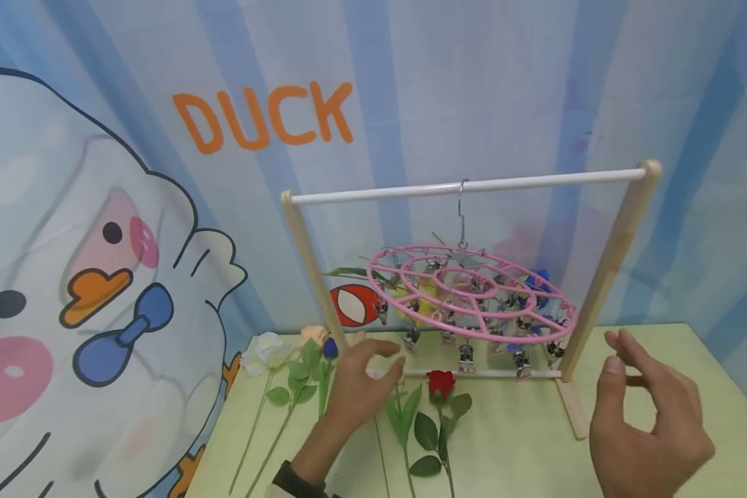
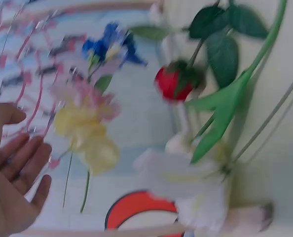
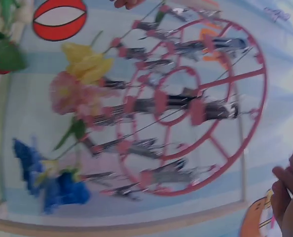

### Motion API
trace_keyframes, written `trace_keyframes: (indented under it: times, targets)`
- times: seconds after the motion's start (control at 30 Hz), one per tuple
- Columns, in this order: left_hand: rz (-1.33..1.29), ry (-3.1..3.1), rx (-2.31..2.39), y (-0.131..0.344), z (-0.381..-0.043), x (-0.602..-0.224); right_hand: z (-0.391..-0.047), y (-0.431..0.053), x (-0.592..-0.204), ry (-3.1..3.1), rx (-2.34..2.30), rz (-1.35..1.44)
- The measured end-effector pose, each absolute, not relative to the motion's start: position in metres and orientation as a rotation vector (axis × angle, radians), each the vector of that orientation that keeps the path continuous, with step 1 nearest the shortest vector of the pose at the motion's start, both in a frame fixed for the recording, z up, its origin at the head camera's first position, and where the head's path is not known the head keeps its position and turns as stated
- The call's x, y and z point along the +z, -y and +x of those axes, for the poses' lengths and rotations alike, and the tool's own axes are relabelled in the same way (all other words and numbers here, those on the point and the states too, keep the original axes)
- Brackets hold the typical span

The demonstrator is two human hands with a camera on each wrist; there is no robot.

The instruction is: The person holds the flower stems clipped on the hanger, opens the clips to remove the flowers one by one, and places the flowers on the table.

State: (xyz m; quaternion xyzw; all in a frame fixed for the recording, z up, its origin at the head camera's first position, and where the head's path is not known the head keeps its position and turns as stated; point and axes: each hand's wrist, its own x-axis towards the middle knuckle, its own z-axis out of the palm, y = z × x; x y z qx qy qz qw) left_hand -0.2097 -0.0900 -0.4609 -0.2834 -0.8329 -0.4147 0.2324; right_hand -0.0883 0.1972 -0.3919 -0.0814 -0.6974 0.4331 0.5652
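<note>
Hanger (image 1: pixel 473 296) with metal clips dangles from a rack (image 1: pixel 610 270) as left hand (image 1: pixel 362 382) and right hand (image 1: pixel 656 443), empty, fingers loosely curved, flank it over a bench (image 1: pixel 510 429) holding flowers (image 1: pixel 440 384).

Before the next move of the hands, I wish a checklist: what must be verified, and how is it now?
1. Hook over white rod: ok.
2. Pink clip hanger level: not ok, tilts down rightward in head view.
3. Left hand free: ok, holds nothing.
4. Right hand free: ok, holds nothing.
5. Red rose unclipped: ok, lies on table.
6. Blue flower firmly clamped: cannot tell, blurred.
</note>
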Motion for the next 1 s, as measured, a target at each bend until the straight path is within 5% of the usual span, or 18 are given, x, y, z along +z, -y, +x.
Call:
trace_keyframes:
  times: [0.23,0.4,1.0]
  targets:
    - [-0.273,2.273,-1.719,0.11,-0.242,-0.44,-0.091,-0.168,-0.347,1.677,0.792,0.383]
    - [-0.188,2.25,-1.933,0.109,-0.261,-0.429,-0.106,-0.159,-0.337,1.816,0.688,0.622]
    - [-0.164,2.101,-1.651,0.085,-0.277,-0.416,-0.122,-0.174,-0.34,1.991,0.559,0.626]
